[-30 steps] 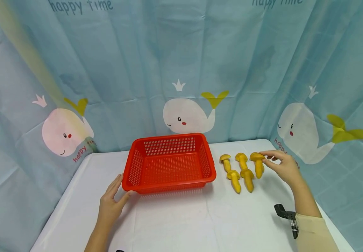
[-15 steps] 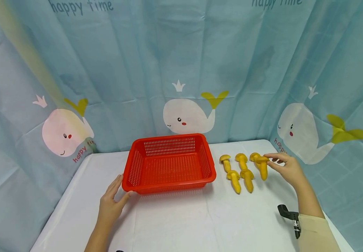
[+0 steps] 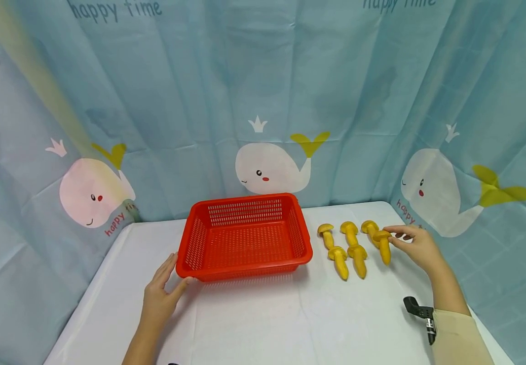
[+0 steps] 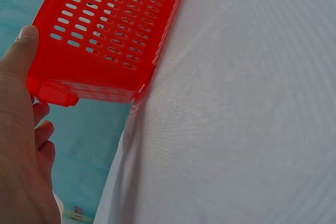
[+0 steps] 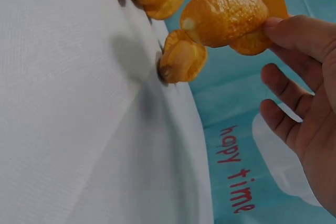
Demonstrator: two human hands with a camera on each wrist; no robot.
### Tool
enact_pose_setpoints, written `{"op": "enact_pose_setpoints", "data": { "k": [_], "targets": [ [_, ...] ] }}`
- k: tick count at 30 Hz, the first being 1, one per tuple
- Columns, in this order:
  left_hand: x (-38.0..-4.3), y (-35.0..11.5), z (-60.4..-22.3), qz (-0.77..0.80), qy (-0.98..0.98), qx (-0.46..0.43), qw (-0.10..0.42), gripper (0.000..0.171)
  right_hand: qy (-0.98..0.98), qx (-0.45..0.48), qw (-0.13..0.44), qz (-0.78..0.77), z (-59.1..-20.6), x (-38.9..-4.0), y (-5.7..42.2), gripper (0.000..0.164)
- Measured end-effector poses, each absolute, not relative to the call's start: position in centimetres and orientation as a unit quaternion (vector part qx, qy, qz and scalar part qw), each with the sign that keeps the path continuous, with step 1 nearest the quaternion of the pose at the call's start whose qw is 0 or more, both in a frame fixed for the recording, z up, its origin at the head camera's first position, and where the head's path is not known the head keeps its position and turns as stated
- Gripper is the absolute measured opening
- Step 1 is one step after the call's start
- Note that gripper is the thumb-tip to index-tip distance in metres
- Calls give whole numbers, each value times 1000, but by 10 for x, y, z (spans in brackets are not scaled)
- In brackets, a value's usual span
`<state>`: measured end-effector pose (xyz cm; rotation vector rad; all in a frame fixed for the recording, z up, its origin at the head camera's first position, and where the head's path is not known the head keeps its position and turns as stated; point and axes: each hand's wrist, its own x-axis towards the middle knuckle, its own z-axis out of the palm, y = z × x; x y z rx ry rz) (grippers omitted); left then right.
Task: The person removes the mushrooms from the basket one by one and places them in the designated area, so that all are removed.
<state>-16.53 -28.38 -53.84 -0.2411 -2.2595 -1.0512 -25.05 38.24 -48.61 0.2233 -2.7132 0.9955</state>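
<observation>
In the head view, my right hand [image 3: 415,248] pinches a yellow mushroom [image 3: 384,248] by its cap between thumb and index finger. The stem of this mushroom points down over the table, and its cap overlaps another mushroom [image 3: 370,228] behind it. The right wrist view shows the held mushroom [image 5: 226,17] from its stem end, raised above the white surface; the other fingers stay loosely bent. My left hand [image 3: 160,294] holds the near left corner of a red plastic basket [image 3: 245,271], thumb on the front rim and fingers along the left side. Nothing lies in the basket.
Two pairs of yellow mushrooms, one pair with a front mushroom [image 3: 340,263] and the other with a front mushroom [image 3: 359,261], lie right of the basket. A white cloth [image 3: 254,324] covers the table. A blue whale-print curtain [image 3: 190,101] encloses its back and sides.
My right hand has shifted right and slightly nearer with the mushroom, uncovering the one behind, and its stem now tilts more. The left hand and basket stay in place.
</observation>
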Motion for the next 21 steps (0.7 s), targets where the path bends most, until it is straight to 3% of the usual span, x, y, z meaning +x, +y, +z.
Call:
{"op": "enact_pose_setpoints", "data": {
  "k": [21],
  "targets": [
    [-165,-283,-537,-393,-860,-85,314,84,-941,82,59,324,-507,-260,391,32]
  ]
}}
